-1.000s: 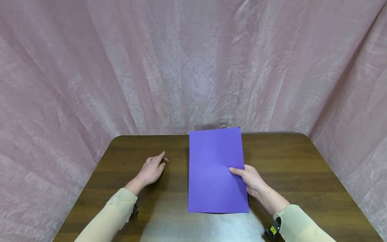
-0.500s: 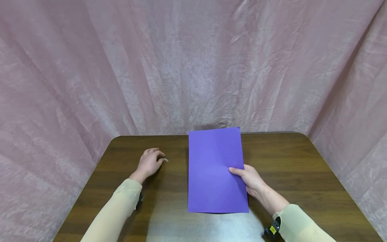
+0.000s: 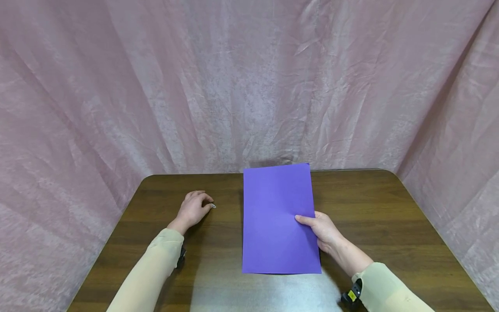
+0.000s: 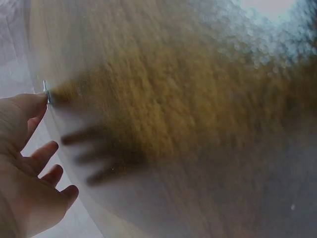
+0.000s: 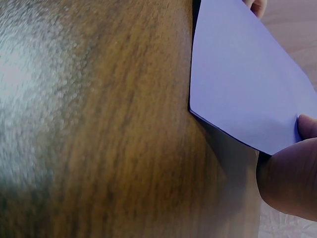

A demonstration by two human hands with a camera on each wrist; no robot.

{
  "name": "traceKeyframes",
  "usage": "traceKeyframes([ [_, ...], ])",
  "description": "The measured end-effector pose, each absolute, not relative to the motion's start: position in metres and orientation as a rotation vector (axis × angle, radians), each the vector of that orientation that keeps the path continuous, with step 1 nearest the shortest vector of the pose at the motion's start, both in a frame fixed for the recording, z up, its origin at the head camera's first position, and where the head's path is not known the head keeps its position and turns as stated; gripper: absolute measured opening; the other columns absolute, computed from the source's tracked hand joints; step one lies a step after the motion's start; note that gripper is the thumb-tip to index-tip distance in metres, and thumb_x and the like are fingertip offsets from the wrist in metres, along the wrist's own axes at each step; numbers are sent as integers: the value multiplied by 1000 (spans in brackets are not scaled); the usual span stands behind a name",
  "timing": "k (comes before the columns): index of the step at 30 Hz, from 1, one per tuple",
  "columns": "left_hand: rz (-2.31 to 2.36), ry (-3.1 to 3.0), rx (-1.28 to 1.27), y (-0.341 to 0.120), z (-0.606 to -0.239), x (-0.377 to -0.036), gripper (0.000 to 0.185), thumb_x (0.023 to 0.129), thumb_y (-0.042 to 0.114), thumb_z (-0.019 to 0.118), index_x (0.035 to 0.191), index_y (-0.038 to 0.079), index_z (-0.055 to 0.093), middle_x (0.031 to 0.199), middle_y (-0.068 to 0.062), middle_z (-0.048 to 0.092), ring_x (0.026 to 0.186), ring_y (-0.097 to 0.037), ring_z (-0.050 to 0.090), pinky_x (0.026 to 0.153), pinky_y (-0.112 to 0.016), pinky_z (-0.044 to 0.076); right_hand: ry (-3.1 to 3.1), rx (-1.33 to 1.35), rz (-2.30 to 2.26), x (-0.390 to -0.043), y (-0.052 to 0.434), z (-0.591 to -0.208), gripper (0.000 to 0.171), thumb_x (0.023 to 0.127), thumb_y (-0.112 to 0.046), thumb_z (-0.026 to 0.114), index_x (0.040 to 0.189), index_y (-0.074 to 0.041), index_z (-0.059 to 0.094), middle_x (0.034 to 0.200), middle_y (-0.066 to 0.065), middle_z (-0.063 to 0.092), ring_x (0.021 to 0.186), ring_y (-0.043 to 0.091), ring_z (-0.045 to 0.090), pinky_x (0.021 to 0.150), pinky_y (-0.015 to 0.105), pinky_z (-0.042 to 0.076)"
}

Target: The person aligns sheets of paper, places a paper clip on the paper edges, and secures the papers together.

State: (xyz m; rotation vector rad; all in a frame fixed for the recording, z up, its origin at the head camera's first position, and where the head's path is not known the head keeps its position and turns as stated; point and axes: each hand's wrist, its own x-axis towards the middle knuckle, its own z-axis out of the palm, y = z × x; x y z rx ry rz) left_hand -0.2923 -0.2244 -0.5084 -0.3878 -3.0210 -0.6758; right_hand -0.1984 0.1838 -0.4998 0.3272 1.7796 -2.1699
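My left hand (image 3: 192, 211) is over the left part of the table and pinches a small silver paper clip (image 3: 213, 206) between thumb and forefinger. Seen from the left wrist, the paper clip (image 4: 45, 88) sticks out at the fingertips, and the other fingers are loosely bent and spread. On the right, my right hand (image 3: 328, 234) grips the edge of purple paper (image 3: 277, 208), thumb on top and the other fingers hidden beneath. The purple paper (image 5: 242, 74) bends slightly near the thumb in the right wrist view. Whether it is one sheet or more, I cannot tell.
A brown wood-grain table (image 3: 370, 203) with rounded far corners lies under both hands. Pink velvety curtains (image 3: 249, 86) hang behind it and at the sides. Light glares off the table's near middle. Each wrist wears a dark strap, the right one a camera (image 3: 352, 296).
My left hand has shifted slightly away from me, its pointing forefinger has drawn in, and thumb and forefinger have closed on the paper clip. The right hand and paper stay nearly still.
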Motion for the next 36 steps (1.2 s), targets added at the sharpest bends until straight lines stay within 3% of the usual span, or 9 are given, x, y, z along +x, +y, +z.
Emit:
traceKeyframes([
  [14, -642, -3038, -352, -224, -508, -292, 6, 97, 17, 70, 100, 12, 73, 142, -24, 55, 140, -46, 38, 115, -59, 29, 1774, 324, -2177, -198, 184, -500, 16, 97, -13, 70, 109, -5, 67, 87, 7, 75, 78, 22, 74, 69, 37, 60],
  [36, -613, -3063, -321, -229, -511, -292, 14, 102, 23, 64, 100, 11, 72, 147, -24, 51, 141, -47, 35, 112, -64, 32, 1758, 321, -2180, -197, 183, -501, 13, 96, -14, 71, 106, -6, 67, 87, 7, 75, 77, 22, 74, 69, 38, 60],
])
